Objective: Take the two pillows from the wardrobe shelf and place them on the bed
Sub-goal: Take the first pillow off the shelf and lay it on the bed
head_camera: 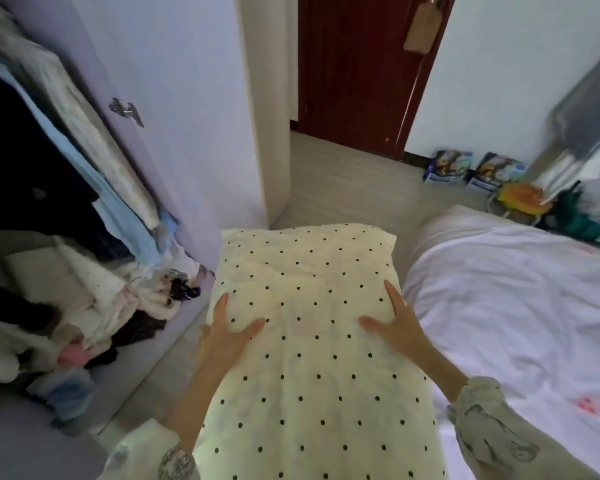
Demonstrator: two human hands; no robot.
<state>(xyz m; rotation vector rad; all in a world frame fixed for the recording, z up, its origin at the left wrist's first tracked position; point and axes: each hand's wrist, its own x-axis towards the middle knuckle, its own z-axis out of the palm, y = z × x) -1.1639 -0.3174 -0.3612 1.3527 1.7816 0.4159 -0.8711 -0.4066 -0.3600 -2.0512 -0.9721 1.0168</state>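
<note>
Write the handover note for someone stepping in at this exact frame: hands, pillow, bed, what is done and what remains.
Left hand and right hand grip opposite sides of one polka-dot pillow, held in the air between the open wardrobe and the bed.
Done: this pillow is out of the wardrobe.
Left: set it on the bed, where no pillow lies in view, then fetch the second pillow, which I cannot pick out among the wardrobe's fabrics.

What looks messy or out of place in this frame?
The clothes heap in the open wardrobe is jumbled, spilling toward its front edge. The polka-dot pillow, held by the left hand and right hand, looks intact.
</note>
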